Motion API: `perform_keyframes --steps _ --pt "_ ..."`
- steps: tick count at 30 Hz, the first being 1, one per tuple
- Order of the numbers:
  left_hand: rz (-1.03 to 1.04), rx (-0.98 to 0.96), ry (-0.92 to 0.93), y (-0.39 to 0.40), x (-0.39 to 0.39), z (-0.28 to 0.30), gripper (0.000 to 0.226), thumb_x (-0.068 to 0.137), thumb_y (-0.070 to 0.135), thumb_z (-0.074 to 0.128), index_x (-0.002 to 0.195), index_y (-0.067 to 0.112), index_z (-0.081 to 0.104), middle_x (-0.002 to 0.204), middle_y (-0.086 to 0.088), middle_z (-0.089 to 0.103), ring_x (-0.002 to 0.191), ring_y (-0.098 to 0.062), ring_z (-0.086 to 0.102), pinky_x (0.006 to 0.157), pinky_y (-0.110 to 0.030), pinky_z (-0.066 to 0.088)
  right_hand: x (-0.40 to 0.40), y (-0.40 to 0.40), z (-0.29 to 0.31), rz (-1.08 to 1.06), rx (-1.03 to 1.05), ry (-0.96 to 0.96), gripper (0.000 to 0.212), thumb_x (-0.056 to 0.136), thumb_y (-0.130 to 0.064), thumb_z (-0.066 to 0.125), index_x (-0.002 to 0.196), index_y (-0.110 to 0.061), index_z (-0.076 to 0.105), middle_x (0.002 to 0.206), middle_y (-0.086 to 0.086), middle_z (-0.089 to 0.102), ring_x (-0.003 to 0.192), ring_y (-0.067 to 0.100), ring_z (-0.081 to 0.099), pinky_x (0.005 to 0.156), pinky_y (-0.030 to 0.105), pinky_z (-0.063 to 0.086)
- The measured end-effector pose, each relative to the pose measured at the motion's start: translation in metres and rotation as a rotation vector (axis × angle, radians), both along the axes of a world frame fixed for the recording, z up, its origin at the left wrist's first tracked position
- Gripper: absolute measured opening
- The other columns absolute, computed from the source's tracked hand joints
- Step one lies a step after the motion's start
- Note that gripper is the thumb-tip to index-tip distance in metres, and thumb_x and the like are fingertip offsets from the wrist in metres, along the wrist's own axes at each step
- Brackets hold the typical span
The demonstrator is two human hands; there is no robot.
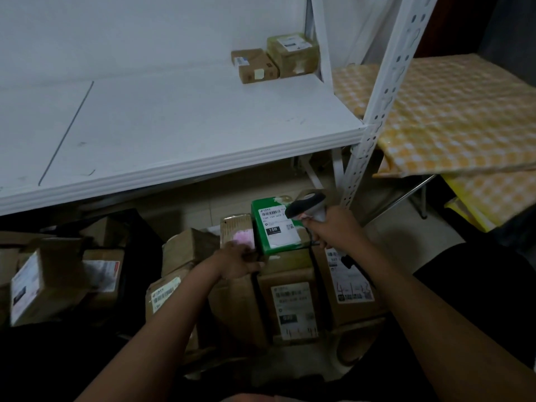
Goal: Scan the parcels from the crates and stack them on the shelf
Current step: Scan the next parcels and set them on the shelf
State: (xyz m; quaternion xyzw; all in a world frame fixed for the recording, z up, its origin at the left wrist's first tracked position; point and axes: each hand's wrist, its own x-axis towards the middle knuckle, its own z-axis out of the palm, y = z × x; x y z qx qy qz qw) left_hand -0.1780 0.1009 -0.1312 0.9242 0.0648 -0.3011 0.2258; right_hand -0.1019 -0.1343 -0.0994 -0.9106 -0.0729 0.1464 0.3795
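A green parcel (275, 227) with a white label marked 15H lies tilted on top of the brown cartons below the shelf. My left hand (240, 261) grips its lower left corner. My right hand (333, 227) holds a grey barcode scanner (307, 206) by the handle, its head over the parcel's upper right corner and label. A black cable hangs down from the scanner. On the white shelf (203, 132), two brown parcels (258, 66) (293, 53) stand side by side at the back right.
Several brown cartons with labels (293, 309) fill the floor under the shelf, more at the left (43, 282). A white perforated shelf post (377, 111) rises at the right. A yellow checked cloth (452, 117) covers a table beyond it.
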Motion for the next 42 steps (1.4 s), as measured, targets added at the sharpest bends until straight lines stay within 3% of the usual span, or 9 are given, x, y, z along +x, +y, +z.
perform_keyframes --steps 6,12,17,21,28,30,32,36,42 --pt "0.056 0.059 0.075 -0.001 -0.005 0.007 0.084 0.091 0.057 0.059 0.158 0.024 0.021 0.165 -0.013 0.008 0.152 -0.034 0.01 0.118 -0.041 0.024 -0.007 0.0 -0.001 -0.009 0.018 0.007 0.045 0.089 -0.05 0.063 0.077 -0.007 0.067 0.064 0.011 0.071 0.056 0.022 0.068 0.065 0.037 0.058" --pt "0.041 0.057 0.081 0.007 -0.006 0.041 0.078 0.093 0.045 0.06 0.157 0.023 0.024 0.163 -0.009 0.024 0.148 -0.033 0.024 0.115 -0.041 0.03 -0.009 -0.001 0.007 -0.005 0.021 -0.026 0.044 0.091 -0.043 0.064 0.072 -0.003 0.069 0.062 0.01 0.07 0.055 0.022 0.068 0.062 0.033 0.057" --pt "0.038 0.034 0.03 0.025 0.0 0.092 0.069 0.093 0.039 0.06 0.154 0.023 0.031 0.154 -0.01 0.04 0.136 -0.028 0.042 0.103 -0.034 0.035 -0.007 0.0 0.028 -0.015 0.08 -0.109 0.032 0.094 -0.038 0.063 0.072 -0.014 0.06 0.049 -0.004 0.063 0.044 0.004 0.059 0.045 0.014 0.043" --pt "0.075 -0.029 -0.153 0.039 0.001 0.129 0.077 0.083 0.043 0.068 0.151 0.031 0.033 0.153 -0.009 0.035 0.134 -0.029 0.042 0.103 -0.035 0.038 0.005 0.0 0.044 -0.056 0.165 -0.27 0.027 0.091 -0.042 0.066 0.072 -0.023 0.061 0.062 -0.004 0.067 0.056 0.01 0.065 0.062 0.028 0.054" --pt "0.15 -0.332 -0.584 0.029 -0.001 0.184 0.088 0.052 0.064 0.057 0.137 0.049 0.036 0.136 0.002 0.035 0.125 -0.018 0.043 0.091 -0.026 0.037 0.034 -0.005 0.086 -0.203 0.405 -0.495 0.029 0.091 -0.032 0.067 0.08 -0.005 0.067 0.063 0.003 0.068 0.051 0.01 0.064 0.059 0.03 0.056" --pt "0.131 -0.375 -0.763 0.02 0.003 0.199 0.086 0.056 0.062 0.057 0.138 0.053 0.032 0.138 0.004 0.034 0.125 -0.016 0.043 0.097 -0.029 0.042 0.042 -0.007 0.095 -0.259 0.466 -0.53 0.031 0.092 -0.03 0.067 0.08 -0.002 0.067 0.063 0.005 0.068 0.052 0.016 0.065 0.059 0.032 0.056" --pt "0.076 -0.281 -0.993 0.01 0.011 0.214 0.087 0.062 0.057 0.058 0.143 0.05 0.028 0.145 0.002 0.032 0.132 -0.018 0.039 0.111 -0.046 0.035 0.049 -0.009 0.104 -0.305 0.495 -0.544 0.031 0.092 -0.029 0.067 0.082 0.0 0.067 0.062 0.004 0.068 0.05 0.016 0.064 0.057 0.031 0.055" --pt "-0.117 0.25 -1.377 -0.011 0.039 0.226 0.094 0.069 0.047 0.066 0.153 0.027 0.028 0.156 -0.02 0.023 0.142 -0.038 0.028 0.109 -0.051 0.028 0.061 -0.012 0.116 -0.348 0.555 -0.537 0.028 0.093 -0.026 0.066 0.092 0.002 0.067 0.064 0.003 0.068 0.047 0.014 0.061 0.052 0.029 0.054" --pt "-0.518 0.677 -1.18 -0.012 0.081 0.157 0.1 0.078 0.027 0.077 0.157 0.031 0.016 0.159 -0.03 0.017 0.144 -0.045 0.024 0.118 -0.053 0.023 0.067 -0.012 0.125 -0.356 0.527 -0.538 0.024 0.093 -0.027 0.065 0.094 -0.003 0.066 0.065 0.002 0.068 0.047 0.014 0.061 0.058 0.033 0.056"
